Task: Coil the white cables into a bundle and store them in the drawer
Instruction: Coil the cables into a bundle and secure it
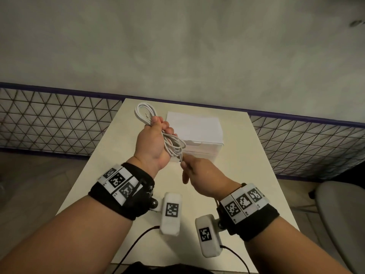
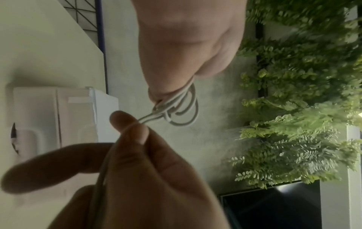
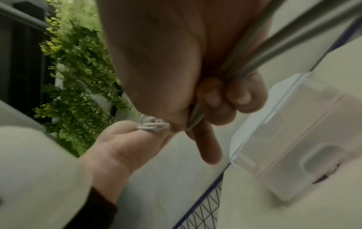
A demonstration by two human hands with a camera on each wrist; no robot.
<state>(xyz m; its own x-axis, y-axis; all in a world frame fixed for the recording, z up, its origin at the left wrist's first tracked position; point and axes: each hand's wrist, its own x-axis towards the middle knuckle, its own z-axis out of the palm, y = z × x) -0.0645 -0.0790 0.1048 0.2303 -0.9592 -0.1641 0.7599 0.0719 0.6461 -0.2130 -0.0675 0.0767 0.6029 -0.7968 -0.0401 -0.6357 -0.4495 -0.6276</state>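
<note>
My left hand (image 1: pixel 156 135) is raised above the white table (image 1: pixel 102 155) and grips a coil of white cables (image 1: pixel 145 113), with loops sticking out above the fist and below it (image 1: pixel 175 145). In the left wrist view the loops (image 2: pixel 184 108) hang from the left hand (image 2: pixel 188 46). My right hand (image 1: pixel 189 167) pinches the loose cable strands just below the coil between thumb and finger (image 2: pixel 127 124). The right wrist view shows those strands (image 3: pixel 195 117) running through the right hand (image 3: pixel 176 77) toward the left hand (image 3: pixel 127 147). The white drawer box (image 1: pixel 197 133) stands behind both hands.
The small table ends at a purple-trimmed wire mesh panel (image 1: pixel 49 119) and a grey wall. A pale chair (image 1: pixel 339 214) stands at the right. Dark sensor leads (image 1: pixel 134 242) hang off my wrists over the table's near edge. A leafy plant wall (image 2: pixel 303 93) appears in the wrist views.
</note>
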